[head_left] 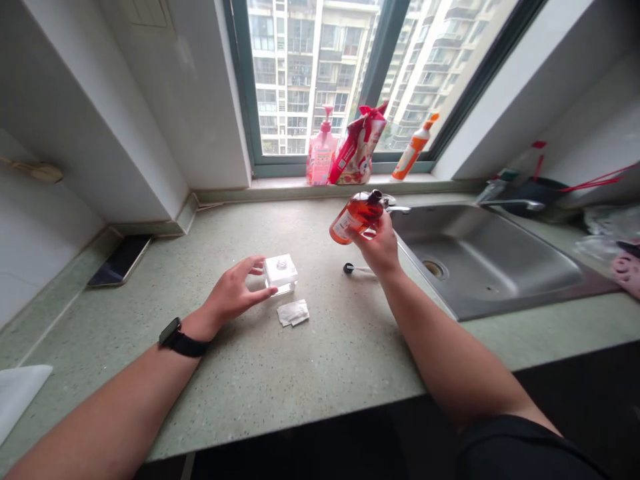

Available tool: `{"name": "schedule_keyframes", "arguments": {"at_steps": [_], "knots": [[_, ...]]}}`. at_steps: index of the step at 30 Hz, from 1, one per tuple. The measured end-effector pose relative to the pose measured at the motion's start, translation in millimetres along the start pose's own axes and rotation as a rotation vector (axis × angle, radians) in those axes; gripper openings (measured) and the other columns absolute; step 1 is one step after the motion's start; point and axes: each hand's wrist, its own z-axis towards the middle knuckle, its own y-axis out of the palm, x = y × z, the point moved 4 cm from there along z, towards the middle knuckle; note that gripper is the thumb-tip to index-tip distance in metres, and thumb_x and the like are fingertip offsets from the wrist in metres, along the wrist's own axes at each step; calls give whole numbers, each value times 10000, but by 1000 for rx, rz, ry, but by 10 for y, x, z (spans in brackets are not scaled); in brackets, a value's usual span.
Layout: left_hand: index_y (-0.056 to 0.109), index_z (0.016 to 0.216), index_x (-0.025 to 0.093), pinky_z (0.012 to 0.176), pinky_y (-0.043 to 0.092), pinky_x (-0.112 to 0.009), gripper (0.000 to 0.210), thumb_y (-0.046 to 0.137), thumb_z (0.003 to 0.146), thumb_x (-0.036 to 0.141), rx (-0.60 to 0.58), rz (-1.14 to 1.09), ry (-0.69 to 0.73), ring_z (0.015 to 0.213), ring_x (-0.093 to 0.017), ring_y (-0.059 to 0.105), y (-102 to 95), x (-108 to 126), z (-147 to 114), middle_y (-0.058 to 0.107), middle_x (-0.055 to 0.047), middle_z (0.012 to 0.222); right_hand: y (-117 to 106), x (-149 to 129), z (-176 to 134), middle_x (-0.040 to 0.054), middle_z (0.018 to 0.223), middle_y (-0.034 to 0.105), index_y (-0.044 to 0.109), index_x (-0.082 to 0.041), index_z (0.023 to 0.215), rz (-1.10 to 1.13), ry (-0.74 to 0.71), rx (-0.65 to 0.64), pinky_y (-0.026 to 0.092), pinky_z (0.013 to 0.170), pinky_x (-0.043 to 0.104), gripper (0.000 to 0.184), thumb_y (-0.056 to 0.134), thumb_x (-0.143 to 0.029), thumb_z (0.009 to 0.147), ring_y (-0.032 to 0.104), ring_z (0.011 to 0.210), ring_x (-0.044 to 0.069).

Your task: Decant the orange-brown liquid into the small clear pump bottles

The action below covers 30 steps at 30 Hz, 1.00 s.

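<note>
Holding amber bottle (344,228) tilted above counter (310,380) in closed right hand (380,248) | loosely gripping square white-topped container (281,272) in half-curled left hand (231,288) | resting container on counter, near white paper (293,313)

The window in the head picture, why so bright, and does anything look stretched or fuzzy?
Head view: daylight through the window washes the buildings pale; head view: the sink has soft glare; head view: print on the amber bottle is too fuzzy to read; head view: the picture's edges seem stretched, perhaps by a wide lens.
</note>
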Motion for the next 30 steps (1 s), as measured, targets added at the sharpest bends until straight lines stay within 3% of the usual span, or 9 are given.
{"name": "schedule_keyframes", "arguments": {"at_steps": [10, 16, 23, 26, 28, 30], "knots": [[593, 1349, 218, 1013, 604, -513, 648, 759, 852, 598, -35, 40, -33, 1075, -321, 772, -5, -7, 5, 768, -106, 1195, 176, 93, -105, 111, 1211, 714, 562, -262, 1166, -216, 65, -109, 554, 1003, 504, 585, 814, -501, 694, 688, 1113, 316], [582, 1364, 214, 1014, 602, -520, 658, 748, 861, 604, -60, 38, -53, 1086, -321, 762, -1, 4, 12, 758, -121, 1226, 242, 129, -118, 129, 1243, 701, 551, -244, 1242, -272, 91, -159, 538, 1022, 492, 610, 779, -471, 724, 665, 1143, 314], [587, 1353, 220, 1011, 604, -517, 630, 782, 851, 547, -30, 19, -9, 1076, -309, 764, 14, -42, 11, 759, -111, 1215, 261, 143, -110, 178, 1343, 661, 545, -219, 1290, -307, 100, -130, 495, 1103, 541, 654, 785, -488, 744, 616, 1263, 350], [588, 1356, 225, 999, 611, -499, 623, 793, 850, 524, -27, 11, -2, 1080, -304, 764, 12, -33, 4, 759, -105, 1218, 134, -13, -107, 181, 1373, 641, 497, -214, 1404, -257, 41, -26, 499, 1106, 558, 748, 773, -537, 787, 614, 1278, 343], [587, 1361, 225, 1010, 605, -494, 619, 797, 853, 510, -26, 5, -6, 1096, -302, 759, 8, -23, -1, 758, -106, 1221, 28, -226, -130, 146, 1348, 652, 521, -243, 1393, -181, -91, 53, 549, 1041, 515, 622, 708, -517, 866, 638, 1245, 307], [586, 1365, 224, 1019, 597, -494, 621, 800, 856, 507, -27, 8, -15, 1110, -302, 752, 7, -21, -5, 757, -109, 1222, -12, -460, -192, 96, 1209, 711, 620, -268, 1246, -116, -230, 13, 577, 975, 471, 378, 655, -477, 933, 687, 1130, 271]]}}
